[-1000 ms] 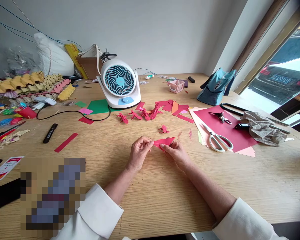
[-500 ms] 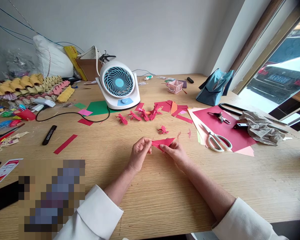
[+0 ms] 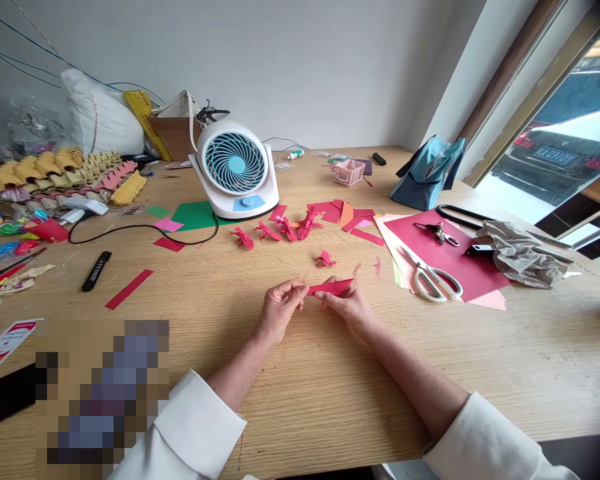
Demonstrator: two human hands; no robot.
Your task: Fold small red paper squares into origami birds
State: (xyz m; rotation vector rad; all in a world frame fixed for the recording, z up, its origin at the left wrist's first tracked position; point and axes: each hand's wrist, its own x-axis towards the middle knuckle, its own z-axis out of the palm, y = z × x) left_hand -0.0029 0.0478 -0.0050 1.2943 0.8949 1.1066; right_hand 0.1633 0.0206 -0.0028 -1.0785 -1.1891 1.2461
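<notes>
From where I stand, both hands are at work over the middle of the wooden surface [image 3: 300, 407], and a folded piece of red paper [image 3: 331, 288] is held between them, just above it. The left hand [image 3: 280, 308] has its grip clamped on the paper's left end, thumb pressed against the fingers. The right hand [image 3: 349, 305] has its grip closed on the rest, thumb along the near side and fingers behind; how the paper is folded behind that thumb I can't quite make out. Just beyond the hands sits one small folded red figure [image 3: 324, 259], and farther back four more red figures [image 3: 287, 229] stand in a row before the white fan [image 3: 236, 167]. Over to the right, white-handled scissors [image 3: 422, 267] lie across the edge of a large red sheet [image 3: 473, 277], with a crumpled grey cloth [image 3: 525, 255] at the sheet's far side. Away to the left, a red strip [image 3: 129, 289] lies near a black marker [image 3: 97, 271].
</notes>
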